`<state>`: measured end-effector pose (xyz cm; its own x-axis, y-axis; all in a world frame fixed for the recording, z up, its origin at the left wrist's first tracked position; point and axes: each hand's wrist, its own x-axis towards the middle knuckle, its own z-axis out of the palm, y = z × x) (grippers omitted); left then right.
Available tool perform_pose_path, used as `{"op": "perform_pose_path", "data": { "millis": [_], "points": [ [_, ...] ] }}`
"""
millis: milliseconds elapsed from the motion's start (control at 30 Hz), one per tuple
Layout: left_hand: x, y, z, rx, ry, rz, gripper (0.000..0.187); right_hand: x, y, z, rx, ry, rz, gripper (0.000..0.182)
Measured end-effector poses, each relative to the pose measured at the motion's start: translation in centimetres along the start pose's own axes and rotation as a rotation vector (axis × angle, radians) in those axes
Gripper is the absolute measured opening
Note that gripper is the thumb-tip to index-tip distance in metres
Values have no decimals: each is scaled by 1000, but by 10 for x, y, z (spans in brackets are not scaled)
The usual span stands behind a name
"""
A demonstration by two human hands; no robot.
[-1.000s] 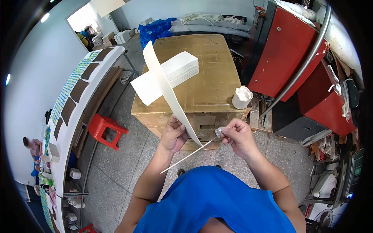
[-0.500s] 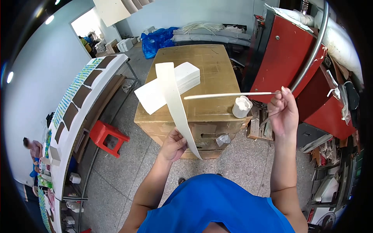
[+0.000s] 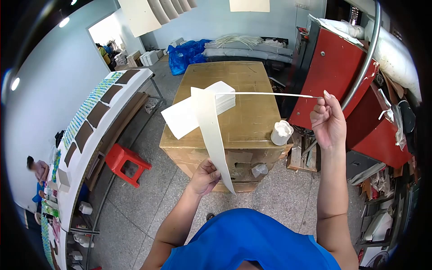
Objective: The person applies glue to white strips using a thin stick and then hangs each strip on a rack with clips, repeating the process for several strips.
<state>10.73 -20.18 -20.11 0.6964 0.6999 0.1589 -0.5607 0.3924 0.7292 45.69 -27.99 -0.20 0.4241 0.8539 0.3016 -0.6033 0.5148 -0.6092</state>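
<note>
In my left hand [image 3: 206, 177] is the lower part of a long, cream-coloured flat strip [image 3: 210, 126], pinched between thumb and fingers and standing up, slightly curved. My right hand [image 3: 329, 119] pinches the right end of a thin pale stick [image 3: 270, 94], held almost level. The stick's left end overlaps the strip's right edge near its top in this view. Behind the strip, a stack of white sheets [image 3: 177, 119] lies on a large brown cardboard box [image 3: 247, 121]. A white tub [image 3: 281, 134] with white paste on its top stands at the box's front right corner.
A red stool [image 3: 128, 164] stands left of the box. Beyond it runs a long white table [image 3: 139, 78] with brown sheets and a person [image 3: 39, 171] at its near end. Red cabinets [image 3: 335, 76] and a metal pipe [image 3: 366, 58] are on the right; blue bags [image 3: 184, 56] lie behind.
The stick has moved up, its left end now at the upper part of the strip. My right hand has risen slightly. The view has tilted up a little.
</note>
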Motion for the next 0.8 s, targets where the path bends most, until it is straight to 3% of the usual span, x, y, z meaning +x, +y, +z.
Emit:
{"op": "perform_pose_path", "data": {
  "millis": [433,800],
  "points": [
    [0,1,2,5,-51,-6,20,-3,10,1,-1,55,61,6],
    [3,-3,1,-32,-13,-24,23,-42,58,-1,-153,87,255,21]
  ]
}}
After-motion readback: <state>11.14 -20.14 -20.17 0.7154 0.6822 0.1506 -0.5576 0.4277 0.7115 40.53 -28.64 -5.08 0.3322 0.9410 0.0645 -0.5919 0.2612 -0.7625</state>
